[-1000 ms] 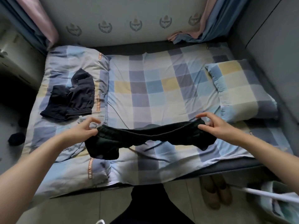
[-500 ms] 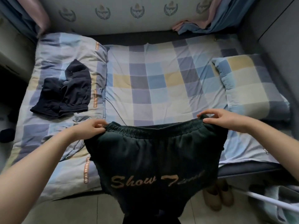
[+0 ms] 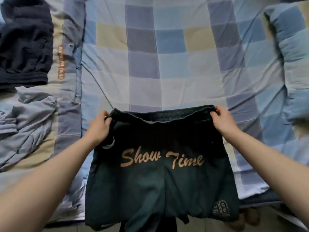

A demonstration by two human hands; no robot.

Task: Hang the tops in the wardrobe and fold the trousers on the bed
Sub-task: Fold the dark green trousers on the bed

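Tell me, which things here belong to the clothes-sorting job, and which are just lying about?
Part of the job:
- dark green cotton shorts with orange "Show Time" lettering, held at the waistband by the left hand and the right hand
- dark navy garment heap, upper left on the bed

Just lying about:
- blue checked pillow
- crumpled pale blue quilt
- checked bedsheet

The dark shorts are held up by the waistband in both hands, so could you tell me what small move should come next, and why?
Probably lower the dark shorts flat onto the checked bedsheet. The left hand and right hand pinch the waistband corners, the shorts hang unfolded, and bare sheet lies just beyond for folding.
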